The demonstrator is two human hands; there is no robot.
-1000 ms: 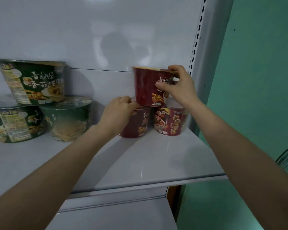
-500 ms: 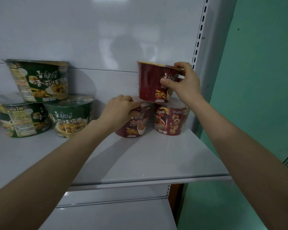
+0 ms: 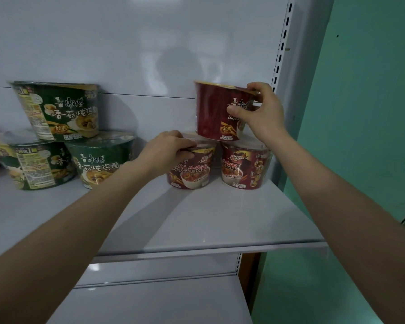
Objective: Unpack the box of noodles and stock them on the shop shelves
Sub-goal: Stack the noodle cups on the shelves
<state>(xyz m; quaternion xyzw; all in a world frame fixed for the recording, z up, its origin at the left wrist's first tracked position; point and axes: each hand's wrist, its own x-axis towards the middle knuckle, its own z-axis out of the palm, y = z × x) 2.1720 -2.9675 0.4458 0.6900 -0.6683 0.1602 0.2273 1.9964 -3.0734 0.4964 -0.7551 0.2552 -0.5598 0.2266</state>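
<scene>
**Red beef-noodle bowl held atop two others at the shelf's right end**

From my remote seat, I saw the right hand [image 3: 264, 118] at about 1 o'clock from the middle of the view. It gripped the upper red noodle bowl [image 3: 214, 113], with the thumb pressed on the front wall and the other fingers curled over the far rim. That bowl leaned slightly. Its base sat over the gap between two more red bowls, and it seemed to touch both lids, though I could not be sure it rested fully.

The left hand [image 3: 166, 150] lay at 7 o'clock from the upper bowl. It held the lower left red bowl [image 3: 193, 171], fingers bent over the lid edge and thumb on the front. The lower right red bowl [image 3: 246, 167] stood just beside it at 3 o'clock, close to the slotted upright [image 3: 281, 54].

All three stood at the back right of the white shelf [image 3: 208, 220]. Well apart at 9 o'clock was a stack of green chicken-noodle bowls. One upper green bowl [image 3: 59, 111] sat on a left green bowl [image 3: 35, 164] and a right green bowl [image 3: 98, 162]. A green wall [image 3: 372, 113] filled the 3 o'clock side.
</scene>
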